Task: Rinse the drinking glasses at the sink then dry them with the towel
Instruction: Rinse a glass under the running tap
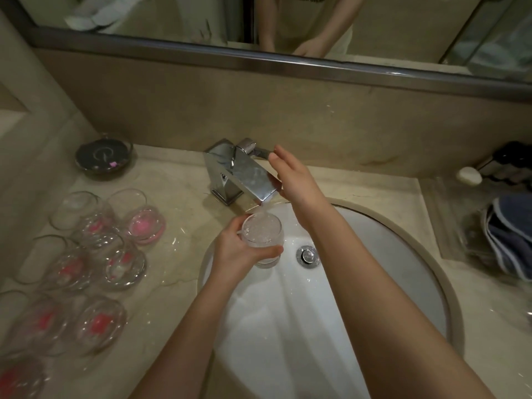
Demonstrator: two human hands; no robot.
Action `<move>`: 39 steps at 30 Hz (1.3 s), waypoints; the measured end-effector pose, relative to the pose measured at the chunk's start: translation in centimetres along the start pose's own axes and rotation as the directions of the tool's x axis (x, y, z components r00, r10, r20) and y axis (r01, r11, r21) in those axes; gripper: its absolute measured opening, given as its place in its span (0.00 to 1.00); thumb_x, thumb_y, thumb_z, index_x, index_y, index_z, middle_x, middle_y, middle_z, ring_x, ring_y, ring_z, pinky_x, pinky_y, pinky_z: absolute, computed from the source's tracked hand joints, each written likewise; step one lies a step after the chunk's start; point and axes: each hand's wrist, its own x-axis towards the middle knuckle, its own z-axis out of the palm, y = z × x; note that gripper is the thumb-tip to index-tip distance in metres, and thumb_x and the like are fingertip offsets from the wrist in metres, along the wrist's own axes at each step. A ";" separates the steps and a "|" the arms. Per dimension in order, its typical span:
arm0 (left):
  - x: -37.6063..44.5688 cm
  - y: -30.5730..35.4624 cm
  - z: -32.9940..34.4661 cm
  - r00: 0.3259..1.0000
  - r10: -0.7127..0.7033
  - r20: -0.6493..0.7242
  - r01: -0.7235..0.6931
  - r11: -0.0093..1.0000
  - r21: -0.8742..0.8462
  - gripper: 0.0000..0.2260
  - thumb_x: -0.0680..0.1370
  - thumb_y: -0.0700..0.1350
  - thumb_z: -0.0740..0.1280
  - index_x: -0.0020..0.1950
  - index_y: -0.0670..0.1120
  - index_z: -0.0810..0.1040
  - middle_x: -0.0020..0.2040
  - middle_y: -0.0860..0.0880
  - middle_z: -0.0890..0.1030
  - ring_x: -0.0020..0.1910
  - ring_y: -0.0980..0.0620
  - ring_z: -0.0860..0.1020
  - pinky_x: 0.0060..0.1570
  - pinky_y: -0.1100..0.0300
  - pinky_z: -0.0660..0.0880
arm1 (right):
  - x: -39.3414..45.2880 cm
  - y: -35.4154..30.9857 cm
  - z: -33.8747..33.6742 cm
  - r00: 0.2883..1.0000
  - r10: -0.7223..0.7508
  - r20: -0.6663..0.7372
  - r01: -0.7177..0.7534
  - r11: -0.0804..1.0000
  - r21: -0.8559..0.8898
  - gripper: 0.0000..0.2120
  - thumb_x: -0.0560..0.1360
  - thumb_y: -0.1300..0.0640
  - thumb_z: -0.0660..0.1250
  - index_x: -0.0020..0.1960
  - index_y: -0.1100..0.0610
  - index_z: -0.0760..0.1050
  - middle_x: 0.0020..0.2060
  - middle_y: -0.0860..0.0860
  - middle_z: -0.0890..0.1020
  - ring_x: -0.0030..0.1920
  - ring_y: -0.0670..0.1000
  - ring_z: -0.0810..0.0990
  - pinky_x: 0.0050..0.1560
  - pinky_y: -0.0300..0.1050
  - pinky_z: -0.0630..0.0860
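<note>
While water runs from the chrome tap (244, 172) into it, a clear glass (262, 236) is held upright over the white sink (359, 254), just under the spout and near the round drain (308, 255). The left hand (240, 253) grips the glass, fingers and thumb curled round its side. The right hand (290, 175) reaches up beside the tap with its fingers straight, the fingertips touching the tap's lever at the back. The water in the glass looks foamy with bubbles.

To the left, on the wet stone surface (178, 182), stands a cluster of other clear glasses (100, 249), several showing pink or red at the base. Behind them sits a dark round dish (103, 158). At the far right lies a folded blue towel (509, 240), and behind it a white bar of soap (469, 175). A mirror (288, 24) runs along the wall above.
</note>
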 end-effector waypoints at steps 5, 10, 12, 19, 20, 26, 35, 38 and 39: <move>-0.7 0.2 0.6 0.999 0.018 0.027 -0.018 1.000 -0.020 0.31 0.59 0.40 0.83 0.58 0.53 0.76 0.52 0.55 0.80 0.52 0.54 0.78 0.39 0.78 0.69 | -1.4 -0.2 -0.2 0.999 0.007 0.045 -0.009 0.999 0.042 0.23 0.81 0.49 0.59 0.75 0.48 0.63 0.72 0.46 0.68 0.68 0.47 0.69 0.64 0.43 0.65; -1.2 0.0 1.0 0.999 0.004 0.054 0.002 0.993 -0.120 0.38 0.46 0.51 0.82 0.55 0.58 0.76 0.54 0.53 0.81 0.52 0.55 0.81 0.51 0.63 0.77 | -4.0 1.8 -2.5 0.999 0.049 -0.010 -0.047 0.990 0.135 0.22 0.80 0.45 0.59 0.73 0.48 0.67 0.70 0.43 0.71 0.71 0.46 0.66 0.70 0.49 0.62; -1.5 0.1 1.2 0.998 -0.014 0.069 0.026 0.982 -0.187 0.38 0.44 0.53 0.80 0.52 0.57 0.74 0.54 0.53 0.81 0.51 0.55 0.81 0.52 0.59 0.78 | -5.8 4.0 -3.5 0.993 0.118 0.001 -0.116 0.974 0.195 0.22 0.79 0.44 0.59 0.71 0.48 0.69 0.67 0.42 0.74 0.68 0.46 0.70 0.68 0.49 0.63; -3.4 0.8 2.0 0.978 -0.092 0.186 0.141 0.952 -0.271 0.32 0.56 0.42 0.82 0.59 0.47 0.78 0.46 0.48 0.85 0.38 0.55 0.84 0.33 0.62 0.77 | -10.7 8.3 -5.5 0.977 0.144 0.157 -0.186 0.936 0.298 0.14 0.79 0.53 0.64 0.64 0.52 0.76 0.56 0.49 0.83 0.56 0.50 0.82 0.54 0.41 0.77; -3.6 0.8 2.1 0.974 -0.115 0.195 0.165 0.950 -0.264 0.30 0.59 0.42 0.83 0.59 0.47 0.78 0.45 0.47 0.85 0.38 0.54 0.84 0.32 0.62 0.77 | -11.0 8.2 -5.7 0.978 0.159 0.137 -0.193 0.939 0.286 0.13 0.78 0.54 0.65 0.62 0.52 0.77 0.54 0.49 0.84 0.53 0.49 0.83 0.50 0.39 0.78; -4.8 0.1 3.1 0.865 -0.380 0.327 0.448 0.878 -0.165 0.31 0.60 0.60 0.78 0.53 0.40 0.81 0.46 0.43 0.84 0.37 0.46 0.84 0.35 0.54 0.81 | -12.2 7.6 -7.0 0.882 0.463 0.083 -0.468 0.883 0.044 0.22 0.74 0.41 0.68 0.59 0.57 0.76 0.52 0.55 0.82 0.45 0.53 0.83 0.40 0.43 0.81; -5.7 0.4 4.6 0.622 -0.499 0.603 0.628 0.779 -0.003 0.23 0.75 0.61 0.66 0.55 0.41 0.80 0.43 0.43 0.85 0.37 0.48 0.85 0.34 0.56 0.81 | -13.5 8.8 -8.8 0.764 0.644 0.034 -0.645 0.764 0.017 0.30 0.71 0.37 0.69 0.57 0.62 0.78 0.44 0.57 0.81 0.36 0.51 0.82 0.30 0.39 0.78; -6.0 0.7 5.2 0.618 -0.499 0.607 0.617 0.787 0.018 0.24 0.76 0.61 0.65 0.58 0.41 0.80 0.48 0.42 0.85 0.42 0.47 0.85 0.39 0.54 0.82 | -14.2 8.7 -9.5 0.762 0.646 0.050 -0.647 0.758 0.077 0.26 0.71 0.38 0.70 0.53 0.62 0.79 0.40 0.56 0.81 0.30 0.50 0.82 0.29 0.40 0.78; -6.1 0.8 5.5 0.612 -0.497 0.616 0.616 0.788 0.024 0.24 0.76 0.61 0.66 0.58 0.42 0.80 0.48 0.42 0.85 0.43 0.47 0.85 0.40 0.53 0.82 | -14.4 8.6 -9.7 0.760 0.648 0.049 -0.650 0.755 0.090 0.26 0.71 0.39 0.70 0.52 0.63 0.78 0.40 0.57 0.80 0.29 0.50 0.82 0.29 0.40 0.78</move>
